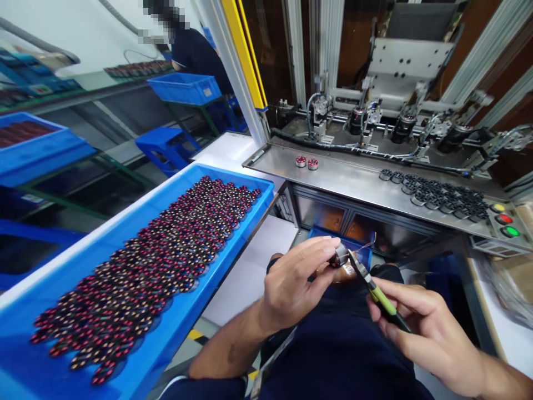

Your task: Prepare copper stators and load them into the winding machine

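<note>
Between the fingertips and thumb of my left hand [297,278] is a small round motor stator [341,255] with a silvery rim. My right hand [420,322] is wrapped round cutting pliers [381,297] with green and black handles. The plier jaws meet the stator's edge, and thin wire ends [366,244] stick out just beyond them. I cannot tell whether the jaws are closed on a wire. Two red-topped stators [307,162] stand on the metal ledge [333,180] ahead of my hands.
On the left, a long blue tray [233,278] holds rows of wound stators. Several dark round parts [437,194] cluster on the ledge's right, near a button box [506,222]. Machine fixtures [402,128] stand behind the ledge. Another person [200,55] works at the back left.
</note>
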Tool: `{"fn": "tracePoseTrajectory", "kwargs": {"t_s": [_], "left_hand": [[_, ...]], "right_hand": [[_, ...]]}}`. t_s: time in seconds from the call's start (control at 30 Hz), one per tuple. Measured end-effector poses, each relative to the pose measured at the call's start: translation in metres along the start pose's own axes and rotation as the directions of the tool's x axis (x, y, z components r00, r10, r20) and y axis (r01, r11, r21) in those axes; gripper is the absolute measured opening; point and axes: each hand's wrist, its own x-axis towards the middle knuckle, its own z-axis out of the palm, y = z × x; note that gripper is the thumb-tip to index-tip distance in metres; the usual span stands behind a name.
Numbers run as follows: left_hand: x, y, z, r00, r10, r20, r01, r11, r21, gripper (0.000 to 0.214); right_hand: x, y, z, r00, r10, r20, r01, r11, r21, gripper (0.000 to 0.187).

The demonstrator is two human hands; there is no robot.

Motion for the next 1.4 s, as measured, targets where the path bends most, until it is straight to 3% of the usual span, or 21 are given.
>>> {"fn": "tracePoseTrajectory", "kwargs": {"t_s": [0.07,0.13,0.17,0.2,0.27,0.37,0.43,0.5,0.73,1.03,1.23,1.33,1.4], "left_hand": [[-0.004,-0.002,0.001,0.999,-0.040,-0.018,0.039,0.998,-0.040,0.062],[-0.008,-0.006,0.004,0.980,-0.195,-0.031,0.186,0.965,-0.184,0.060],[-0.011,-0.009,0.005,0.955,-0.297,-0.014,0.278,0.908,-0.314,0.059],[-0.013,-0.013,0.006,0.919,-0.393,0.032,0.361,0.807,-0.468,0.058],[-0.015,-0.020,0.009,0.846,-0.506,0.169,0.446,0.498,-0.744,0.062],[-0.016,-0.027,0.009,0.725,-0.595,0.346,0.454,0.035,-0.890,0.069],[-0.015,-0.028,0.008,0.636,-0.639,0.433,0.439,-0.161,-0.884,0.069],[-0.014,-0.027,0.006,0.599,-0.643,0.478,0.418,-0.258,-0.871,0.070],[-0.012,-0.026,0.004,0.596,-0.622,0.508,0.395,-0.324,-0.860,0.068],[-0.010,-0.027,0.005,0.593,-0.651,0.473,0.388,-0.283,-0.877,0.067],[-0.014,-0.030,0.005,0.598,-0.648,0.472,0.400,-0.269,-0.876,0.066],[-0.016,-0.031,0.004,0.593,-0.650,0.475,0.416,-0.257,-0.872,0.069],[-0.016,-0.031,0.004,0.598,-0.645,0.475,0.418,-0.255,-0.872,0.069]], "right_hand": [[-0.001,0.004,-0.003,0.998,0.026,-0.050,-0.024,0.999,0.039,0.046],[-0.005,0.011,-0.007,0.996,0.021,-0.083,-0.014,0.997,0.079,0.046],[-0.007,0.015,-0.009,0.996,0.008,-0.087,0.000,0.996,0.086,0.047],[-0.009,0.020,-0.012,0.997,-0.002,-0.082,0.009,0.996,0.084,0.048],[-0.014,0.030,-0.018,0.998,0.012,-0.061,-0.007,0.997,0.073,0.049],[-0.019,0.049,-0.029,0.996,0.093,-0.016,-0.092,0.993,0.071,0.047],[-0.021,0.062,-0.036,0.990,0.139,0.032,-0.141,0.987,0.080,0.048],[-0.022,0.072,-0.040,0.985,0.162,0.058,-0.167,0.982,0.088,0.049],[-0.022,0.083,-0.037,0.974,0.221,0.042,-0.225,0.965,0.137,0.049],[-0.013,0.082,-0.030,0.973,0.230,-0.008,-0.226,0.963,0.150,0.046],[-0.007,0.085,-0.033,0.980,0.198,0.008,-0.198,0.980,0.010,0.047],[0.013,0.073,-0.040,0.994,0.010,-0.107,-0.041,0.955,-0.295,0.049],[0.043,0.062,-0.052,0.957,-0.245,-0.152,0.119,0.816,-0.565,0.050]]}}
